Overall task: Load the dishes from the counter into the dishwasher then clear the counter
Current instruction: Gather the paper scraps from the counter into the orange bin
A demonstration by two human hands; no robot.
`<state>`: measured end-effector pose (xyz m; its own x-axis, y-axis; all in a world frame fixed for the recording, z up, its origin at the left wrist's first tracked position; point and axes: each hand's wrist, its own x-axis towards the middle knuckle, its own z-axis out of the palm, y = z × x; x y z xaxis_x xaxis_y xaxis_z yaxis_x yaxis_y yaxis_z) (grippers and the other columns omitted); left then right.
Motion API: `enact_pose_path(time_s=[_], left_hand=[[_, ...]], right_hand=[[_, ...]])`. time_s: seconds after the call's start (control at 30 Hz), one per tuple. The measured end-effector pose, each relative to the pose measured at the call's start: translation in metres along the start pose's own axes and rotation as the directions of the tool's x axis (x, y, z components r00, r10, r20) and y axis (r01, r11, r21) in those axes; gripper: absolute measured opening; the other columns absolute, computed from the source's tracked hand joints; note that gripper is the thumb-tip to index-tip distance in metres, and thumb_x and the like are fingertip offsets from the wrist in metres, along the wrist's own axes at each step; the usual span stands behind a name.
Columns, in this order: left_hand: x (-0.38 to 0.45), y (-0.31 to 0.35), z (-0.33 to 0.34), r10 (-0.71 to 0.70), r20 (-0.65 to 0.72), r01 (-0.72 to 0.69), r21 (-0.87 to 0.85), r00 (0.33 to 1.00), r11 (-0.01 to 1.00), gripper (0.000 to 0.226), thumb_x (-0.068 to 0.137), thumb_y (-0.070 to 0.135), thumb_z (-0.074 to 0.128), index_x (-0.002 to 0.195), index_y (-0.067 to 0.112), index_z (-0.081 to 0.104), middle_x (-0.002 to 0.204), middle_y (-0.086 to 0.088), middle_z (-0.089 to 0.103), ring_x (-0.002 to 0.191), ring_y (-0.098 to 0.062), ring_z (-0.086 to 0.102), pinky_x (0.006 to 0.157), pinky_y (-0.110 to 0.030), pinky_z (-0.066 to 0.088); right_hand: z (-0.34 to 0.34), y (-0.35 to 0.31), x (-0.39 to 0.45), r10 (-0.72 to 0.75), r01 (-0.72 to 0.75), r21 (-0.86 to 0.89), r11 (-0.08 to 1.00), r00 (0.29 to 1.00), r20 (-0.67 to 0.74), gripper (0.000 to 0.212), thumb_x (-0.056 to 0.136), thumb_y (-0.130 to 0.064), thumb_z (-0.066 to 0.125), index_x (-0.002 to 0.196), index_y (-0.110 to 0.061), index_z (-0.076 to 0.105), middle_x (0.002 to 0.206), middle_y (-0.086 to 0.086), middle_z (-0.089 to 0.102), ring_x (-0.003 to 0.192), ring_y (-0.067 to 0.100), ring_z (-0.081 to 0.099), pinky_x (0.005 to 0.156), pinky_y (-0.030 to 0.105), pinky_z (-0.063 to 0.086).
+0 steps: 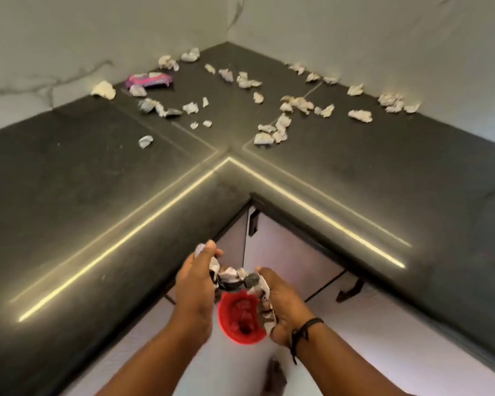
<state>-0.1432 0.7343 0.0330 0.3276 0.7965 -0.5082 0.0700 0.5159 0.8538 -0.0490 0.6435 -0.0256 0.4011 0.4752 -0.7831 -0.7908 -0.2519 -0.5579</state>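
The person stands in the inner corner of an L-shaped dark counter [69, 195], with both hands held together below its front edge and directly above a red bin [242, 321] on the floor. The left hand [195, 284] and the right hand [280, 304] are each curled round a shared bundle of crumpled paper scraps [235, 277], pressed between them so that nothing spills on the way to the bin; the bundle sits over the bin's mouth, presumably so it can drop straight in. The bin already seems to hold some scraps, though its inside is blurred. No dishes show on the counter, so the work in hand looks like the clearing stage. Many more paper scraps [280, 124] lie scattered toward the back corner, near the pale marbled wall [69, 38], and a pink wrapper [150, 80] rests beside the left wall. The front half of the counter, up to the bright light reflections along its edge, carries nothing, which leaves room to sweep the litter forward. Cabinet doors [283, 252] with dark handles close in on both sides of the bin, so the space for the arms is narrow.
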Motion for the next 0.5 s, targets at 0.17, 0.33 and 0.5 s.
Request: enact_pose_path(time_s=[0.17, 0.33, 0.5], left_hand=[[0.022, -0.113, -0.025, -0.391, -0.068, 0.392, -0.007, 0.918, 0.92, 0.025, 0.091, 0.04, 0.055, 0.081, 0.017, 0.06, 0.056, -0.002, 0.054, 0.04, -0.011, 0.042, 0.042, -0.017, 0.026], [0.107, -0.237, -0.031, -0.63, -0.058, 0.627, -0.061, 0.774, 0.776, 0.034, 0.092, 0.035, 0.044, 0.062, 0.021, 0.041, 0.038, 0.006, 0.037, 0.025, -0.008, 0.028, 0.032, -0.009, 0.016], [0.202, -0.336, -0.037, -0.582, -0.134, 0.587, 0.001, 0.802, 0.809, 0.022, 0.094, 0.019, 0.038, 0.074, 0.014, 0.046, 0.043, -0.003, 0.041, 0.022, -0.007, 0.029, 0.028, -0.008, 0.02]], right_hand=[[-0.036, 0.075, 0.061, 0.267, -0.246, 0.185, 0.952, 0.959, -0.098, 0.03, 0.084, -0.04, 0.068, 0.081, -0.01, 0.069, 0.053, 0.008, 0.058, 0.037, 0.011, 0.046, 0.038, 0.014, 0.039], [-0.074, 0.138, 0.181, 0.307, -0.296, 0.088, 0.951, 0.94, -0.15, 0.039, 0.096, -0.04, 0.047, 0.065, -0.018, 0.05, 0.038, -0.004, 0.032, 0.024, 0.008, 0.025, 0.03, 0.01, 0.019], [-0.094, 0.175, 0.29, 0.365, -0.369, 0.003, 0.929, 0.917, -0.164, 0.031, 0.097, -0.037, 0.033, 0.072, -0.022, 0.044, 0.051, -0.011, 0.046, 0.03, 0.006, 0.027, 0.037, 0.01, 0.019]])
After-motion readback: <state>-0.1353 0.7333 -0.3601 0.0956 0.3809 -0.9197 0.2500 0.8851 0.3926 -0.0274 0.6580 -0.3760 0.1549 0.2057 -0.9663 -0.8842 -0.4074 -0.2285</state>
